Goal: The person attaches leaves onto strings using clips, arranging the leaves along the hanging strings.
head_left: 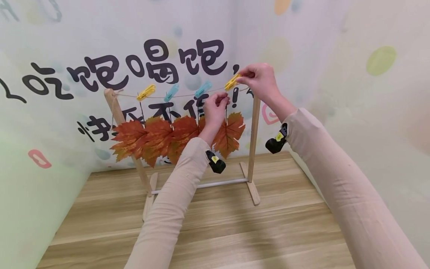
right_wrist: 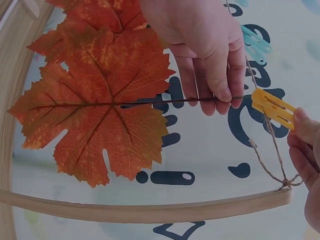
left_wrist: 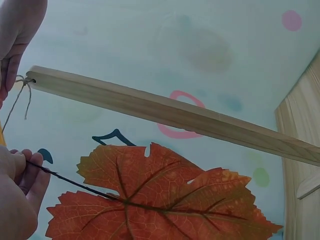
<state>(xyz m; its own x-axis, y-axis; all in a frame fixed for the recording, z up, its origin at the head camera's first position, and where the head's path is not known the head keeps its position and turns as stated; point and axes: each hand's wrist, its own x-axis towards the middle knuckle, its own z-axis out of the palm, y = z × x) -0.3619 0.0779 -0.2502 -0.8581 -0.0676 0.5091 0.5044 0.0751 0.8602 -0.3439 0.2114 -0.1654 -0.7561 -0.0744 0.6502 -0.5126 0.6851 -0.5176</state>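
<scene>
My left hand [head_left: 215, 110] pinches the dark stem [right_wrist: 170, 101] of an orange-red artificial maple leaf [head_left: 230, 136] between thumb and fingers. The leaf hangs below that hand, spread wide in both wrist views. Just above and to the right, my right hand [head_left: 261, 80] grips the outer end of a yellow clothespin [right_wrist: 272, 107]. The clothespin's front end is at the twine [head_left: 188, 96], close to the stem's tip. Whether its jaws have closed on the stem I cannot tell. Several similar leaves [head_left: 158, 136] hang in a row to the left.
Another yellow clothespin [head_left: 146, 92] and two blue clothespins [head_left: 171, 92] sit on the twine. It runs between a left wooden post [head_left: 115, 106] and a right wooden post [head_left: 254, 142], joined low down by a white rod [head_left: 221, 183]. The rack stands on a wood-grain tabletop [head_left: 208, 231] before a printed wall.
</scene>
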